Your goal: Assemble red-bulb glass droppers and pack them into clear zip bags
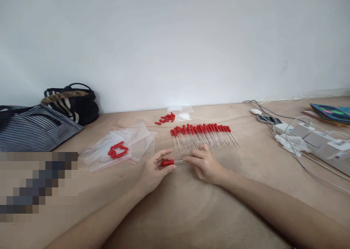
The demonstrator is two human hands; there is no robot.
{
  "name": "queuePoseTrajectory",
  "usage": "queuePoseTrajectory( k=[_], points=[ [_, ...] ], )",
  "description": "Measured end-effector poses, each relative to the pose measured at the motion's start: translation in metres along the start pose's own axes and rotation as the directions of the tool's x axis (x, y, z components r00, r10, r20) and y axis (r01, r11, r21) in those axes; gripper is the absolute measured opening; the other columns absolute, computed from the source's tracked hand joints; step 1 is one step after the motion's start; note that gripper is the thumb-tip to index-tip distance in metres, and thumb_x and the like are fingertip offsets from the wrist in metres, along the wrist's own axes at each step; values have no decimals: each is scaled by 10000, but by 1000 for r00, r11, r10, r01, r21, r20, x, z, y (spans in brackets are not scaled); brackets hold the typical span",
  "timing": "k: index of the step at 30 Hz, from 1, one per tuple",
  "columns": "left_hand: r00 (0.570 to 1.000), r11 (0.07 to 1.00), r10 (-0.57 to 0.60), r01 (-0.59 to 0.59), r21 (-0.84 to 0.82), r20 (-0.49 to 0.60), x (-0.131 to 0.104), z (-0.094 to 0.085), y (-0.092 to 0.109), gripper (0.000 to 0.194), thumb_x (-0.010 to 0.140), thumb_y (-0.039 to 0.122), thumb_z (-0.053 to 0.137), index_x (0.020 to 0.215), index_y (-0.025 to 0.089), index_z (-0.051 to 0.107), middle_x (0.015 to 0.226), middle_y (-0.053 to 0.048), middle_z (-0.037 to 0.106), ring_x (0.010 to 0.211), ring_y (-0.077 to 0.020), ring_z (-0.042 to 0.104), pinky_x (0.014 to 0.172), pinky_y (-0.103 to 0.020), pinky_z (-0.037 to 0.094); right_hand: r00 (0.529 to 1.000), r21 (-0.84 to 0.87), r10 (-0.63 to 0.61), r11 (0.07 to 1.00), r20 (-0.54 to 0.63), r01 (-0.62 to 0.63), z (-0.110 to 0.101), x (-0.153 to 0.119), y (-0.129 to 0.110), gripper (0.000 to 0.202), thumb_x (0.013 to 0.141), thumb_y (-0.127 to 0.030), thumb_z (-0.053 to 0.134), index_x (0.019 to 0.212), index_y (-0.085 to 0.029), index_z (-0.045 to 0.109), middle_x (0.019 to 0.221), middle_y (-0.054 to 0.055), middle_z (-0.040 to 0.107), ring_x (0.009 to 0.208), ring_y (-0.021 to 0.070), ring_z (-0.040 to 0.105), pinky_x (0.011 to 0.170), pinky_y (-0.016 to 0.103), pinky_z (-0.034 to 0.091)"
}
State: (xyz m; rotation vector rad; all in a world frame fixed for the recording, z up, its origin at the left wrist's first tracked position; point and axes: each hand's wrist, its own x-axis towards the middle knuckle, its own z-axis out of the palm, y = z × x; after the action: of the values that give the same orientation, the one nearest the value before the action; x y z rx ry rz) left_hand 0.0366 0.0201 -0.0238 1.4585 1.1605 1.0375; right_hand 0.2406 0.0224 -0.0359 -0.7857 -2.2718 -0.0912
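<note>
My left hand [156,170] is closed around a red rubber bulb [167,163], its thumb and fingers on either side. From the bulb a thin clear tube [179,162] runs right, and my right hand [203,163] pinches its far end. Just beyond my hands lies a row of several clear droppers with red bulbs [202,129], bulbs toward the wall. To the left, more loose red bulbs [119,155] rest on clear plastic bags [95,152]. A few bare tubes [150,148] lie beside my left hand.
Further back sit a small pile of red bulbs [164,119] and a clear bag of tubes [183,115]. Striped bags [46,127] stand at the left. On the right are a power strip with white chargers [318,136], cables, and a stack of booklets [330,112].
</note>
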Motion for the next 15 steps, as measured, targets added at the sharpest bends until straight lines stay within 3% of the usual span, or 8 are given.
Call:
queuePoseTrajectory(
  k=[4,10,15],
  points=[
    [998,999,-35,36,-8,47,0,1,3,231,585,292,706,756,158,629,637,-2,656,606,-141,617,618,-262,515,1000,-4,12,1000,9,-12,0,-1,1,359,722,-18,379,953,-180,601,791,33,605,670,124,481,714,319,260],
    [993,982,-111,115,-149,35,-4,5,6,287,529,318,754,720,146,625,598,10,650,561,-124,610,629,-265,515,999,-17,18,1000,-31,-19,4,-1,-3,300,741,-32,380,893,-159,605,730,32,585,639,122,462,684,306,263],
    [990,978,-128,134,-157,50,-5,6,7,288,538,308,754,739,142,631,594,7,655,569,-120,606,630,-253,502,998,-7,-10,1000,-61,9,4,0,-3,310,739,-27,379,907,-166,600,734,27,584,629,120,450,678,301,264]
  ],
)
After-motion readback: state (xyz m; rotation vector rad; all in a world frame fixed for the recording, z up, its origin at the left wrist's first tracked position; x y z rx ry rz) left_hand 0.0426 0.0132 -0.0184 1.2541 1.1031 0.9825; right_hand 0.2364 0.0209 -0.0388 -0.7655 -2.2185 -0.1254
